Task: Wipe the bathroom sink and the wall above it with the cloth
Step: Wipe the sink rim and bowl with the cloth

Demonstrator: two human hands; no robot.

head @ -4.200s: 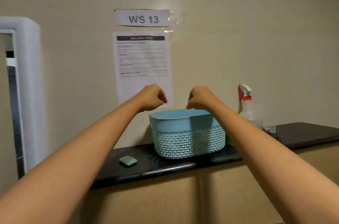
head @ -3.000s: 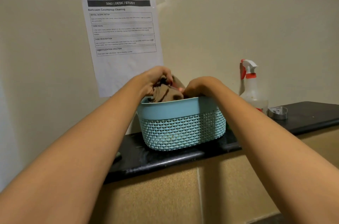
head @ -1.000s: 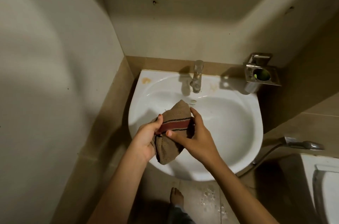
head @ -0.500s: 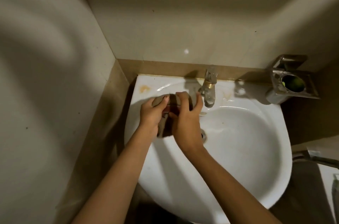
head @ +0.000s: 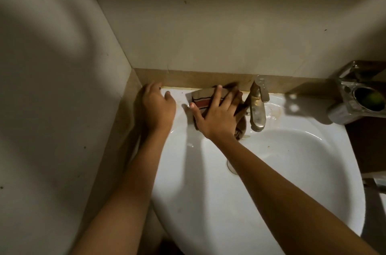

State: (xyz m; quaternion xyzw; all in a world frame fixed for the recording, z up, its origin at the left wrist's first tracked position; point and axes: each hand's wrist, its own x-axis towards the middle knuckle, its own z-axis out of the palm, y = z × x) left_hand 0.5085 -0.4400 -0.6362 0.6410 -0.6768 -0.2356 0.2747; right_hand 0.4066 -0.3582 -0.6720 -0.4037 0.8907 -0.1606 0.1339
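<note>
Both hands gripped the striped brown cloth [head: 203, 99] a moment ago; now the right hand [head: 217, 116] presses it flat, fingers spread, on the sink [head: 292, 181] ledge left of the tap [head: 258, 106], left hand [head: 157, 106] released, open beside it: wiping has begun.

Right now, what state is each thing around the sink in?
Cloth: pressed flat on the sink's back ledge, under the right hand.
Left hand: empty, resting on the sink corner.
Tap: no water running.
Basin: looks empty.
Holder: something green inside.
</note>
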